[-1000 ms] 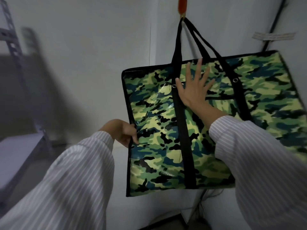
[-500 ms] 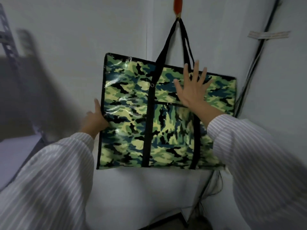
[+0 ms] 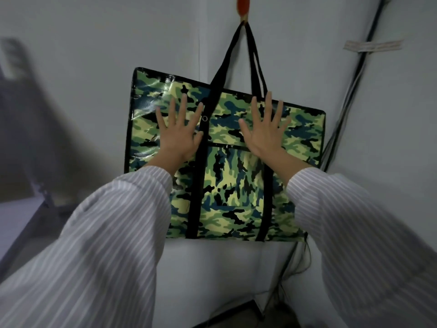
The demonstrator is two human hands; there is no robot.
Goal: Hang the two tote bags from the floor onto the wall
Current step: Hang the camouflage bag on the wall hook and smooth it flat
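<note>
- Both hands now lie flat on the camo tote bag (image 3: 227,181). Half a second ago the left hand (image 3: 178,136) was at the bag's left edge, and the bag hung more to the left.
- Left hand: fingers straight and spread, pressing the top left part of the bag, with the thumb by the left black strap (image 3: 196,185).
- Right hand (image 3: 264,133): also flat and spread, pressing the top right part, over the right strap.
- Neither hand grips anything. They are apart, with the top of the bag's front pocket between them.
- The bag is on the wall (image 3: 118,43), right in front of the hands. Its black handles (image 3: 254,55) loop over the orange hook (image 3: 243,7) above.
- Its long side runs left to right. The top edge tilts a bit, with the left corner higher.
- Both hands are about as near to it as each other.
- Black cables (image 3: 350,91) run down the corner, just beside the bag's right edge. A blurry grey shelf (image 3: 21,221) stands well apart on the left.
- I think this bag is hung, so the hands can let go.
- No second bag and no second hook can be seen, so the next job is likely down on the floor.
</note>
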